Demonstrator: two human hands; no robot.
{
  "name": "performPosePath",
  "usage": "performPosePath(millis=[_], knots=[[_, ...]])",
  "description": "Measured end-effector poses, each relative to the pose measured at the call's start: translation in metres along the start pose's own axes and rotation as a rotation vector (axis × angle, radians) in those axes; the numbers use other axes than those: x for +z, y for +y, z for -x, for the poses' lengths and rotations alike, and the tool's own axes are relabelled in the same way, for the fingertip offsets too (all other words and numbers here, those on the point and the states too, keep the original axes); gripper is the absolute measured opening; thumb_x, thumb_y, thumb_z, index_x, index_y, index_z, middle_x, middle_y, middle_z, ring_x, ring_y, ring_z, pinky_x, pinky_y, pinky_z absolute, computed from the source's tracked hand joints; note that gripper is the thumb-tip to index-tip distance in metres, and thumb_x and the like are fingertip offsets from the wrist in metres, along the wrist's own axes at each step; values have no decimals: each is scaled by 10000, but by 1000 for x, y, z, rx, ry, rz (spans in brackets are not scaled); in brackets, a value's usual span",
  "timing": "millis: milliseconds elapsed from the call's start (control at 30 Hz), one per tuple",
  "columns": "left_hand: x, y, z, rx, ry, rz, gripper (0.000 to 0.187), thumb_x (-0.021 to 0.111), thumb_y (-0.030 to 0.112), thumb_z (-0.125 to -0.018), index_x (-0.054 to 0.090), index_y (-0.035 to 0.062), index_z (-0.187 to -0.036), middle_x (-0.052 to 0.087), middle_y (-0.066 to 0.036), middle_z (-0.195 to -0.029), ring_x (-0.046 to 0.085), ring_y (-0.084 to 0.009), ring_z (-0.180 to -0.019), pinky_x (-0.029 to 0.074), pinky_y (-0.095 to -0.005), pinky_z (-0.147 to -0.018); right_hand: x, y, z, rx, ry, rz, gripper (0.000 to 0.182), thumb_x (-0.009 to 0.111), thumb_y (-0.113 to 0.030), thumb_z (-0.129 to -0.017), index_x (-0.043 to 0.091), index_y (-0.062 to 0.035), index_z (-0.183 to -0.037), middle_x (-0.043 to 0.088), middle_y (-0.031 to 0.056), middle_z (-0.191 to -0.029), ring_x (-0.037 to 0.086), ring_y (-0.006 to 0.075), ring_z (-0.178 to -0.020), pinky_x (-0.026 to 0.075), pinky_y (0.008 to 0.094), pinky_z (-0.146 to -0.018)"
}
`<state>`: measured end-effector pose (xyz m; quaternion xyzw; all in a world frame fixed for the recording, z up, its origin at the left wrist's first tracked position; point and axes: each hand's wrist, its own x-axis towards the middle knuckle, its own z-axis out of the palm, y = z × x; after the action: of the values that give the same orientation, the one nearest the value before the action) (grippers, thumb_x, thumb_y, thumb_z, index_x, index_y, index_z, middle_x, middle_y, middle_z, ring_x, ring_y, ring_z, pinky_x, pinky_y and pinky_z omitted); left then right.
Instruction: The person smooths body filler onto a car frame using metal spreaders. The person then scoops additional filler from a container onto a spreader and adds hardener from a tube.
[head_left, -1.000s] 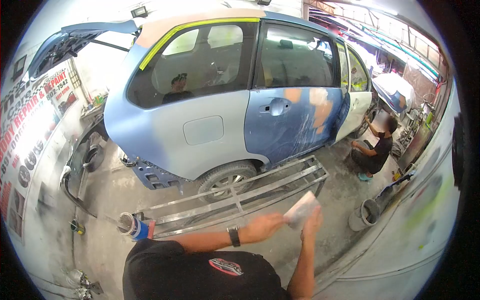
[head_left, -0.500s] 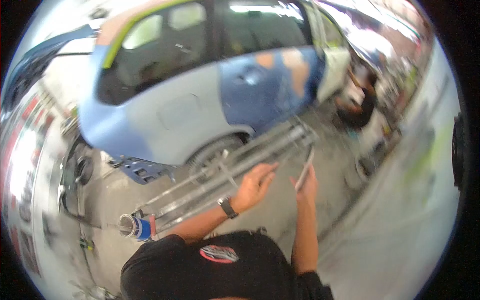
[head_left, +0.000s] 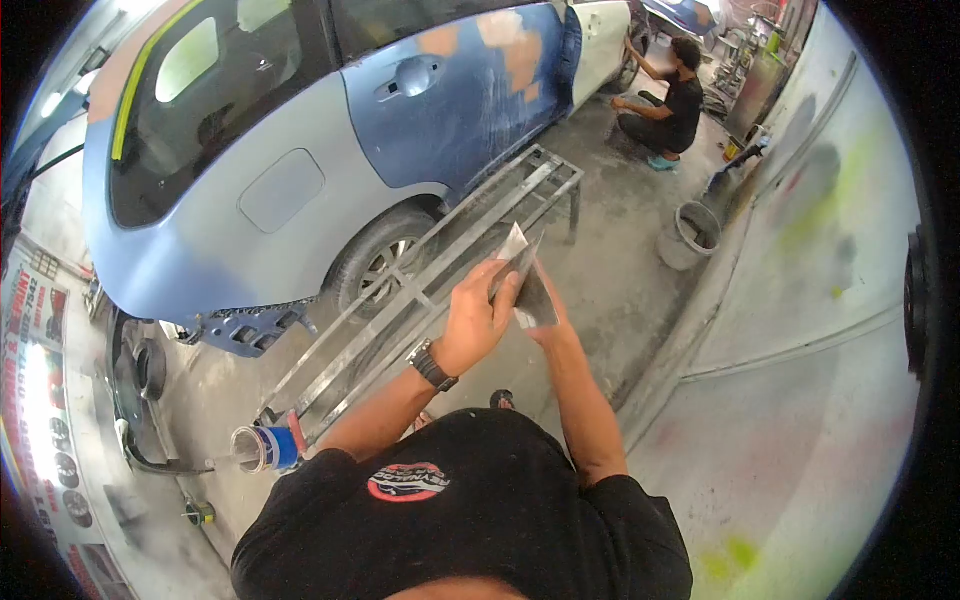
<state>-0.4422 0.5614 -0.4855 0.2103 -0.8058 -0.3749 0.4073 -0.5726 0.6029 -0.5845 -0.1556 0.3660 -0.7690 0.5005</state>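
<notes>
In front of my chest I hold a folded or overlapping piece of sandpaper [head_left: 540, 298], dark grey on one face and pale at its edges. My left hand [head_left: 476, 312], with a watch on its wrist, has its thumb and fingers closed on the left side of the sheet. My right hand [head_left: 552, 330] grips it from the right and below; the sheet hides most of those fingers. Beyond my hands stands a low metal frame bench [head_left: 430, 300], alongside a car [head_left: 290, 190] with blue paint, grey primer and tan filler patches.
A blue can [head_left: 287, 447] is at the bench's near left end. Another person [head_left: 675, 105] crouches by the car's front wheel. A grey bucket [head_left: 688, 238] stands near the wall [head_left: 790, 400] on my right. A loose blue panel [head_left: 250, 332] hangs below the car's rear.
My left hand has come over to the sandpaper, which only my right hand held before. Both hands are now together and higher in view. The camera view has shifted and become sharper.
</notes>
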Motion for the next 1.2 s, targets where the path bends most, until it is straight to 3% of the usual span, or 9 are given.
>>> performPosePath(millis=[100, 167, 333, 500, 533, 700, 833, 1033, 1200], knots=[[-19, 46, -17, -483, -12, 109, 246, 608, 111, -961, 627, -114, -1057, 672, -268, -859, 673, -411, -716, 535, -422, -650, -31, 10, -3, 129, -203, 331, 513, 499, -496, -1016, 540, -124, -1367, 629, -12, -925, 581, 142, -714, 518, 354, -647], [-8, -20, -12, -47, 188, -192, 303, 617, 157, -964, 615, -133, -1053, 661, -272, -794, 653, -413, -642, 524, -430, -620, -26, 6, 19, 271, -22, 336, 523, 524, -501, -999, 559, -116, -1352, 578, -24, -823, 573, 136, -704, 504, 336, -619], [-43, -47, -28, -40, 267, -133, 346, 619, 215, -966, 623, -122, -1044, 645, -298, -827, 637, -414, -655, 510, -413, -619, -8, -35, 61, 398, -170, 894, 505, 642, -304, -953, 580, 22, -1334, 657, 63, -815, 620, 180, -705, 537, 336, -740], [-49, -49, -10, -671, 180, 430, 332, 586, 277, -1005, 669, -37, -1067, 726, -119, -1042, 703, -208, -789, 546, -392, -669, -5, -62, 60, -415, 303, 827, 474, 664, -205, -910, 595, -53, -1353, 668, 111, -948, 621, 228, -862, 534, 401, -687], [-31, -69, 7, -291, 143, 473, 359, 609, 304, -985, 635, -21, -1136, 699, -97, -982, 658, -169, -720, 520, -353, -629, 4, -66, 61, -592, 381, 837, 465, 663, -191, -907, 596, -52, -1346, 660, 118, -936, 621, 242, -846, 528, 414, -690], [17, -99, 63, -1256, -295, 2044, 392, 555, 281, -1012, 527, 33, -1314, 454, 33, -737, 454, -80, -537, 420, -229, -470, 24, -56, 87, -1007, -231, 1711, 243, 610, -119, -939, 676, 18, -1128, 587, 170, -891, 590, 330, -787, 468, 405, -709], [-13, -85, 58, -1149, -752, 1461, 308, 489, 241, -1044, 546, 35, -1266, 414, 91, -705, 415, -38, -526, 315, -199, -373, -66, -45, 40, -643, 241, 1555, 210, 588, -93, -937, 677, 22, -1088, 568, 185, -887, 578, 348, -781, 471, 414, -698], [-8, -128, 49, -1344, -156, 1624, 571, 583, 455, -1000, 500, -50, -1252, 368, 94, -629, 356, 3, -437, 307, -142, -344, 25, -66, 80, -1112, -240, 1559, 194, 569, -103, -947, 670, 30, -1047, 626, 203, -997, 615, 345, -867, 481, 401, -740], [-30, -86, 52, -907, -837, 1648, 561, 601, 407, -1000, 466, -40, -1311, 546, -3, -881, 529, -67, -714, 472, -234, -563, -32, -53, 52, -670, 57, 1388, 230, 571, -146, -964, 657, 45, -1060, 644, 212, -984, 627, 370, -891, 493, 416, -761]])
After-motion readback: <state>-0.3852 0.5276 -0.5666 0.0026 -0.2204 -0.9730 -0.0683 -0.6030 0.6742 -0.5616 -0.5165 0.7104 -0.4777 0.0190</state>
